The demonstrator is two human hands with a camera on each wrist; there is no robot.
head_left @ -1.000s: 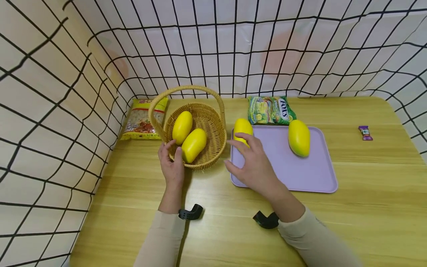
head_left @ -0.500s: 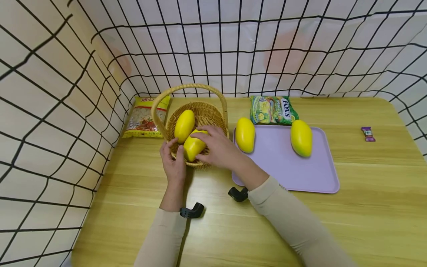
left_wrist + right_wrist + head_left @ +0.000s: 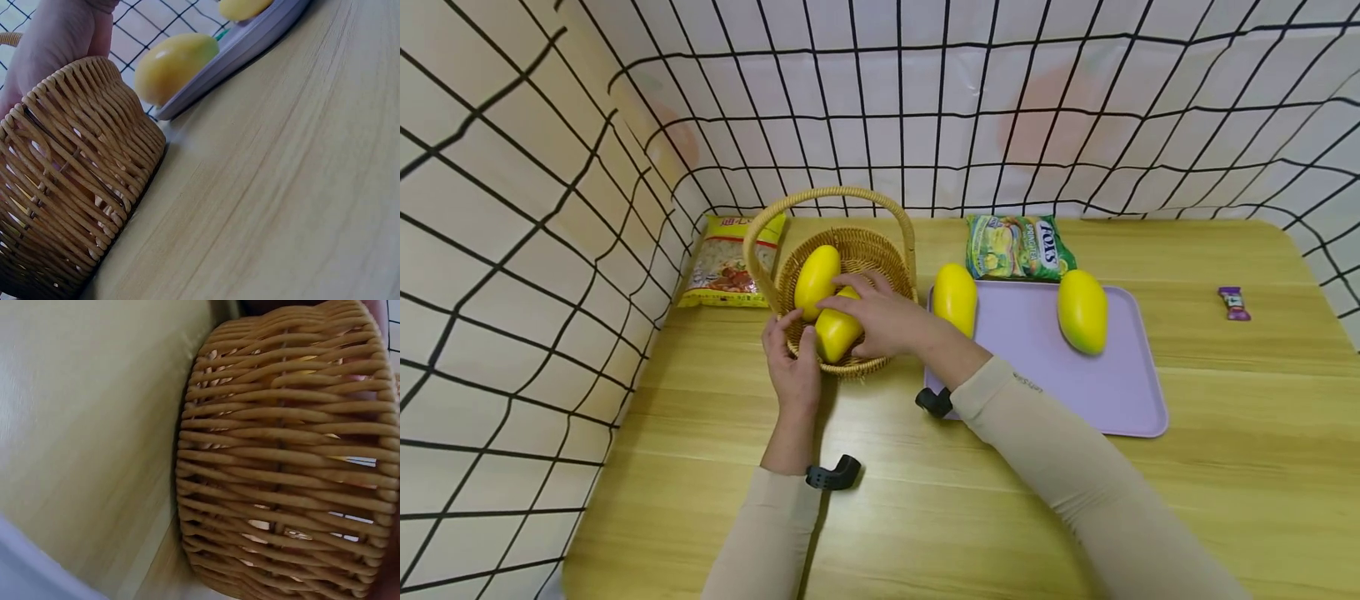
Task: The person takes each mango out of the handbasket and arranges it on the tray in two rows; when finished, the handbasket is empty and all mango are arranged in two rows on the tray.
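A wicker basket (image 3: 880, 250) with an arched handle stands on the table, holding two yellow mangoes. My left hand (image 3: 793, 379) grips its near-left rim, thumb and fingers over the edge. Inside, my right hand (image 3: 883, 321) curls its fingers and thumb around the nearer mango (image 3: 835, 333). The other mango (image 3: 817, 279) leans at the basket's left side. Both wrist views show the basket's woven wall (image 3: 94, 162) close up, and the right wrist view hides most of the fruit behind the weave (image 3: 287, 450).
Right of the basket lies a lilac tray (image 3: 1037, 383) bearing a mango (image 3: 955, 296) at its left end and another mango (image 3: 1082, 312) at its right. Behind are a green candy bag (image 3: 1021, 247) and a yellow food packet (image 3: 730, 262). A purple-wrapped sweet (image 3: 1234, 303) lies far right. Black wire mesh (image 3: 925, 125) surrounds the table.
My right hand has moved left from over the tray's left mango into the basket and taken hold of the nearer mango there. The left hand has stayed at the rim.
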